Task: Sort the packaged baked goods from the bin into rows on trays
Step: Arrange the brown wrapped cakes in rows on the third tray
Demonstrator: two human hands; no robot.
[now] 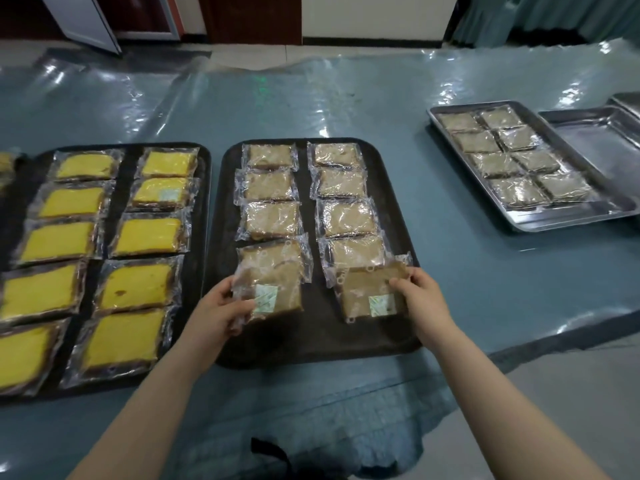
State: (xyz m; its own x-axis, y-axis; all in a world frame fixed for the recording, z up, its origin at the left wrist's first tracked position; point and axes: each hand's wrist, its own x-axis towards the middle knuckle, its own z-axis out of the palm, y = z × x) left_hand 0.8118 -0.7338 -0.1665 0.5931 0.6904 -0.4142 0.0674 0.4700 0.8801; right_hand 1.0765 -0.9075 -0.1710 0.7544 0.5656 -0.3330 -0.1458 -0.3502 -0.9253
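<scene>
A dark tray (pixel 311 341) in front of me carries two rows of brown cakes in clear wrappers. My left hand (pixel 218 311) grips the left edge of a wrapped brown cake (pixel 273 285) at the near end of the left row, overlapping the pack behind it. My right hand (pixel 419 299) holds the right edge of another wrapped brown cake (pixel 370 292) at the near end of the right row. Both held packs show a small green-white sachet. No bin is in view.
A second dark tray (pixel 204 188) on the left holds two rows of yellow cakes (pixel 138 285). A steel tray (pixel 568 220) at far right holds two rows of brown packs, with another steel tray (pixel 602 133) beside it. Blue plastic sheeting (pixel 485 289) covers the table.
</scene>
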